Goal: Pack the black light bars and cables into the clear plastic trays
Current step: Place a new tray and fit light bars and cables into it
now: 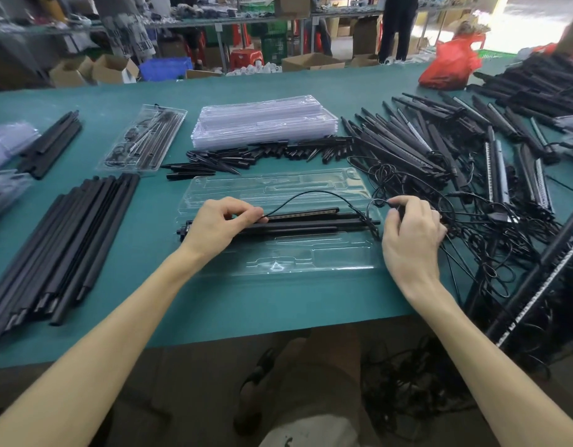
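Left hand (pixel 225 222) grips the long black light bar (pixel 314 223) across the clear plastic tray (pixel 278 264). Right hand (pixel 410 230) pinches its thin black cable (pixel 314 191); tangled wires (pixel 491 243) at three o'clock might catch it.

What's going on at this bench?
A person is packing one open clear tray. Black light bars lie across it. The left hand pinches their cable over the bars, and the right hand pinches it farther along. Behind, empty trays are stacked; a bar pile sits to the right.
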A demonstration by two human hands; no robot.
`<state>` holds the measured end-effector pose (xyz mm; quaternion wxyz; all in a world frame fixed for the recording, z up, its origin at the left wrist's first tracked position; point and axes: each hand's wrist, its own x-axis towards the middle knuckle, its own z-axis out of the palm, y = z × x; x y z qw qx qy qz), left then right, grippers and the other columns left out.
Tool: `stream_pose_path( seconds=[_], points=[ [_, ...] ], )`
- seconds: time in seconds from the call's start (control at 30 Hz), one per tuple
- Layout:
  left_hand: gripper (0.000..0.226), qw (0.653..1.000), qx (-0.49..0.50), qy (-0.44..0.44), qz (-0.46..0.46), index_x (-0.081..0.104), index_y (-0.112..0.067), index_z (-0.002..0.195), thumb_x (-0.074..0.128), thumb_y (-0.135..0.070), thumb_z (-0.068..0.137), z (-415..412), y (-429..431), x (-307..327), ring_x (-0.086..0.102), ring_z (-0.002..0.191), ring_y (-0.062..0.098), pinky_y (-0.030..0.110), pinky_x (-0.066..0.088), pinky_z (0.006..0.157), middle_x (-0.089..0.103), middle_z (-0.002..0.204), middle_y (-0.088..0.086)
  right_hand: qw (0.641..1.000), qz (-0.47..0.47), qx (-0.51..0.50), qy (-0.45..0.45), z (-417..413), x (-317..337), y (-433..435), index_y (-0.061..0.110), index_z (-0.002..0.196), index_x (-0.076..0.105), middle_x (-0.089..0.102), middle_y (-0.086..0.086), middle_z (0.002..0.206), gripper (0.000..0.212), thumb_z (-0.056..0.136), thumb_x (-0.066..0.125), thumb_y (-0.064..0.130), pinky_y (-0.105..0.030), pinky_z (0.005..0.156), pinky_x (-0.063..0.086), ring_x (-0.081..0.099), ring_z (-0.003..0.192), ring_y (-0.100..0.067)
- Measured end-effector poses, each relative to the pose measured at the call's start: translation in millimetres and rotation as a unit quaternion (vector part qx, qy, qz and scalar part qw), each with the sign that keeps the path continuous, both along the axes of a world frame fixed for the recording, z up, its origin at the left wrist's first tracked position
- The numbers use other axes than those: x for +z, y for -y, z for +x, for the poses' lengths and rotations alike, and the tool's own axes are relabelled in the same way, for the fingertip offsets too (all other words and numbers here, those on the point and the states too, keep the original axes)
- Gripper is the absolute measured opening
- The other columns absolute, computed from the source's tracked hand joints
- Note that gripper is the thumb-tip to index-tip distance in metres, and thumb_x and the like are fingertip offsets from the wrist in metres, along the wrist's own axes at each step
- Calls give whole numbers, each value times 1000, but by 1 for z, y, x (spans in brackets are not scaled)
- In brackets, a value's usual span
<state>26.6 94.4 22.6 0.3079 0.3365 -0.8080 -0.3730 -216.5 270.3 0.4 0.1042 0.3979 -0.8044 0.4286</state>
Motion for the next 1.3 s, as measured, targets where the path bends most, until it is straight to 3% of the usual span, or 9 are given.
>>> stream_pose_path(
  seconds=[0.17,0.33,0.5,0.67,0.73,0.83,1.03,1.2,1.3],
  points=[
    [11,999,-10,43,-9,80,-20,95,81,-20,84,-3,0,-1,63,100,6,17,46,92,71,102,-5,999,-31,29,0,1,1,-1,13,112,60,59,0,111,19,102,44,12,-28,91,22,45,103,-13],
    [15,998,-3,56,-33,76,-25,96,82,-19,83,-3,-1,-3,60,97,1,10,39,85,68,101,-8,992,-91,92,-5,7,7,-4,10,107,63,62,1,104,19,98,48,4,-30,93,34,55,100,-15],
    [8,996,-19,85,-16,78,-33,90,81,-32,83,-2,0,-1,56,114,9,33,38,108,65,109,-7,969,-187,158,23,6,9,-9,4,97,63,61,-2,83,30,100,35,15,-30,67,47,58,73,-19],
    [6,997,-6,81,-12,78,-36,88,81,-34,83,-4,0,0,57,111,8,38,39,109,64,107,-8,976,-129,160,70,5,4,-5,10,98,62,61,-1,67,26,102,37,11,-41,48,47,58,55,-22],
    [6,997,3,79,-21,76,-37,87,80,-34,84,-5,-1,-1,57,104,4,38,41,106,63,102,-12,980,-110,155,63,5,2,-3,14,97,61,54,1,58,24,103,37,11,-28,42,37,48,45,-13],
    [9,997,14,76,-29,72,-35,86,80,-33,84,-6,-3,-1,58,98,0,41,42,105,61,96,-14,983,-93,146,64,5,1,-3,14,97,61,47,6,53,24,102,38,11,-15,42,25,40,42,-11],
    [12,997,13,66,-44,70,-30,82,82,-30,81,-8,-3,-1,62,94,6,44,45,103,64,93,-12,983,-77,145,82,5,1,-3,13,97,62,48,5,53,24,103,39,10,-16,42,26,39,41,-12],
    [13,980,43,103,-164,69,-34,81,80,-41,81,-6,-5,-1,55,101,13,41,27,104,62,98,-12,979,-97,143,109,4,3,-3,12,95,62,46,5,51,25,102,38,8,-17,38,24,36,39,-10],
    [10,983,23,96,-152,73,-29,86,80,-35,82,-2,-4,3,58,99,14,51,31,109,63,100,-11,977,-107,137,120,2,2,-2,14,95,62,43,7,50,25,102,38,9,-19,37,24,33,39,-9]
  ],
)
